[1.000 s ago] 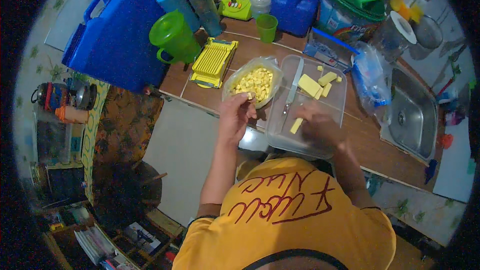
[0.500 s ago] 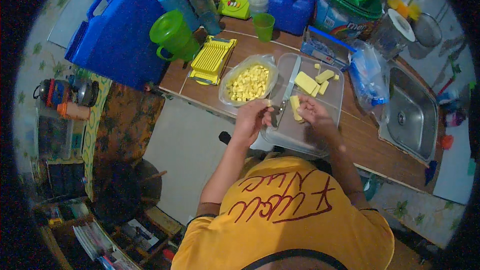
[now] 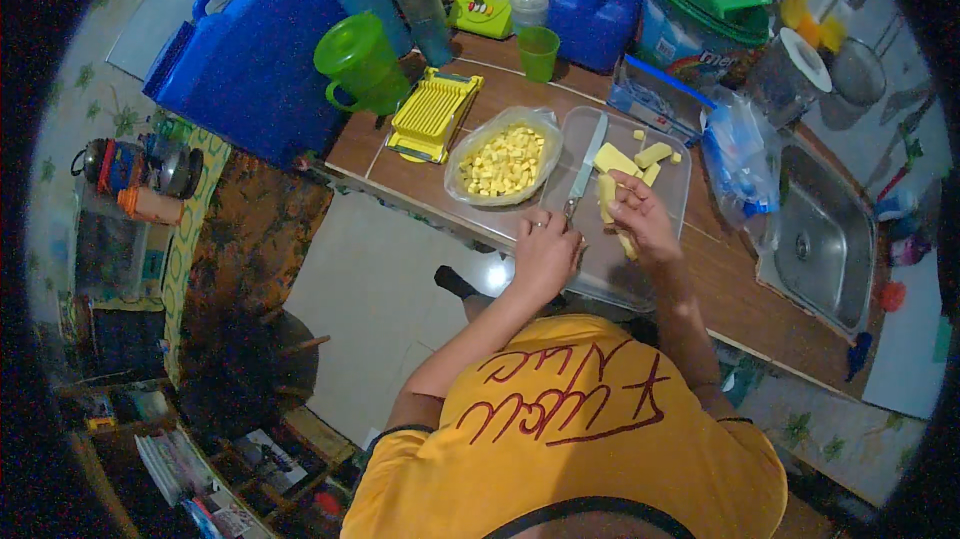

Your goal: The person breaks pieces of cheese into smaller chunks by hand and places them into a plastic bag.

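My left hand (image 3: 545, 249) is curled at the near-left edge of the translucent board (image 3: 655, 234), by the handle of the knife (image 3: 589, 155); what its fingers grip is unclear. My right hand (image 3: 640, 214) pinches a yellow stick (image 3: 606, 199) over the board, with another yellow piece (image 3: 627, 247) below it. Yellow blocks and bits (image 3: 620, 161) lie at the board's back right. Left of the board, a plastic bag (image 3: 465, 189) holds several small yellow cubes (image 3: 500, 159). A yellow ridged slicer (image 3: 435, 114) lies beyond the bag.
Blue jerry cans (image 3: 240, 69), bottles (image 3: 420, 9), a green pitcher (image 3: 355, 64) and a green cup (image 3: 538, 51) line the back of the wooden counter (image 3: 735, 309). A storage box (image 3: 640, 99), bags (image 3: 740, 159) and a steel sink (image 3: 820, 249) are on the right.
My left hand has moved right and down from the bag to the board's edge. My right hand has picked up a yellow stick and risen slightly toward the blocks.
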The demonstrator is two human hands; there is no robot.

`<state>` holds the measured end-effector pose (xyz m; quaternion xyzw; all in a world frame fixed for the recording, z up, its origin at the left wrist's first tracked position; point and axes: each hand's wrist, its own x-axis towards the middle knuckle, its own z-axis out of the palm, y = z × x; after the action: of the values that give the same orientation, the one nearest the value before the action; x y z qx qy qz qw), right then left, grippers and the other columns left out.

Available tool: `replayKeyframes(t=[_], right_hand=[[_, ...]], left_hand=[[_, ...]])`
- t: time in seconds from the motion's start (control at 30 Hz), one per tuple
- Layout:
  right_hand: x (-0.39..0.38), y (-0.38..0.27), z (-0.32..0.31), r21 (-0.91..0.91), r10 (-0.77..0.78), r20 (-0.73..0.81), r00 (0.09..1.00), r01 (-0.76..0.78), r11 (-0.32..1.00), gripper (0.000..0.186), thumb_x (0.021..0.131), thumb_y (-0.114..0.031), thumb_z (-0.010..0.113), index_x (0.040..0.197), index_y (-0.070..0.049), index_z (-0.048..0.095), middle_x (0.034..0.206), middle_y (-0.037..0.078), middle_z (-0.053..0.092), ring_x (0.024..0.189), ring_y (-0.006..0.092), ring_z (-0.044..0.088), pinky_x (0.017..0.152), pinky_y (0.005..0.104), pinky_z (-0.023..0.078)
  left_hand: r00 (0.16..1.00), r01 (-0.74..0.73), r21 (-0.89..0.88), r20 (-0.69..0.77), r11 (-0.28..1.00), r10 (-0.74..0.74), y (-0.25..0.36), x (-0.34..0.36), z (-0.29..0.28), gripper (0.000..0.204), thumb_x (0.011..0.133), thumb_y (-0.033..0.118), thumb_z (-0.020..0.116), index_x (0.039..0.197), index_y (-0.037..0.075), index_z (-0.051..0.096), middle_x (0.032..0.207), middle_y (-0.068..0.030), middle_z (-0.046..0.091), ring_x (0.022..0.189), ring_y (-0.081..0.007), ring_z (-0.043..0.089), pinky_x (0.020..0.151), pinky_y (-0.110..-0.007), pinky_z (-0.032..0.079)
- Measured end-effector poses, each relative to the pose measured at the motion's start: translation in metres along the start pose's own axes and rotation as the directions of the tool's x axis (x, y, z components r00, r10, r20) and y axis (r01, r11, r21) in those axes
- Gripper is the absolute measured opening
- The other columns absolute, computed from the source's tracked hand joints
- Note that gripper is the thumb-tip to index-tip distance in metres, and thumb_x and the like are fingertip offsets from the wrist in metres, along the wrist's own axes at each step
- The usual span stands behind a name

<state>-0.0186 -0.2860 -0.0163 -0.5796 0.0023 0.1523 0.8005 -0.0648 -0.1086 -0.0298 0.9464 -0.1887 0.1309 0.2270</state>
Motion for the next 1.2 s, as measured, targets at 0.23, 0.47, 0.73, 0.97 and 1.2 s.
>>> replayKeyframes(t=[0.23,0.47,0.73,0.97,1.2], right_hand=[[-0.008,-0.014,0.013,0.234,0.068,0.1,0.993,-0.09,0.968,0.041,0.09,-0.014,0.051,0.128,0.0,0.04,0.102,0.008,0.059,0.085,0.0162,0.062,0.074,0.032,0.054],[-0.016,-0.023,0.024,0.191,0.008,0.089,0.996,-0.025,0.981,0.042,0.088,-0.011,0.053,0.127,0.001,0.041,0.102,0.008,0.059,0.087,0.0163,0.061,0.076,0.0294,0.052],[-0.004,-0.004,0.016,-0.061,-0.036,0.072,0.997,0.04,0.997,0.049,0.078,-0.003,0.065,0.123,0.0,0.045,0.099,0.006,0.061,0.082,0.0098,0.059,0.072,0.0235,0.049],[-0.006,-0.008,0.037,-0.118,0.058,0.145,0.988,-0.041,0.992,0.046,0.078,0.001,0.064,0.12,0.003,0.047,0.101,0.008,0.06,0.087,0.0131,0.06,0.078,0.026,0.049],[-0.004,-0.01,0.039,-0.118,-0.004,0.209,0.978,0.029,0.993,0.044,0.081,-0.003,0.062,0.122,0.004,0.046,0.099,0.008,0.06,0.087,0.0132,0.059,0.078,0.0257,0.049]], left_hand=[[0.996,0.038,0.001,0.075,0.999,-0.038,-0.002,-0.003,0.008,0.018,0.072,0.022,0.064,0.086,0.011,0.065,0.094,-0.0089,0.054,0.095,-0.0286,0.048,0.077,-0.042,0.034],[0.994,-0.016,-0.036,0.104,0.999,0.02,-0.003,0.001,-0.004,0.019,0.071,0.021,0.065,0.087,0.01,0.065,0.094,-0.0094,0.055,0.096,-0.0299,0.047,0.08,-0.043,0.034],[0.867,0.442,-0.874,0.358,0.201,-0.347,-0.018,0.023,-0.036,0.024,0.083,0.018,0.063,0.102,0.003,0.06,0.088,-0.0045,0.06,0.076,-0.0128,0.057,0.064,-0.026,0.048],[0.882,0.417,-0.908,0.397,0.027,-0.255,-0.021,0.023,-0.049,0.026,0.083,0.015,0.064,0.103,-0.001,0.057,0.08,-0.002,0.06,0.067,-0.0078,0.056,0.059,-0.021,0.047],[0.869,0.432,-0.902,0.413,0.01,-0.273,-0.023,0.018,-0.05,0.02,0.084,0.013,0.062,0.097,-0.002,0.061,0.077,-0.0062,0.062,0.065,-0.011,0.058,0.061,-0.024,0.048]])
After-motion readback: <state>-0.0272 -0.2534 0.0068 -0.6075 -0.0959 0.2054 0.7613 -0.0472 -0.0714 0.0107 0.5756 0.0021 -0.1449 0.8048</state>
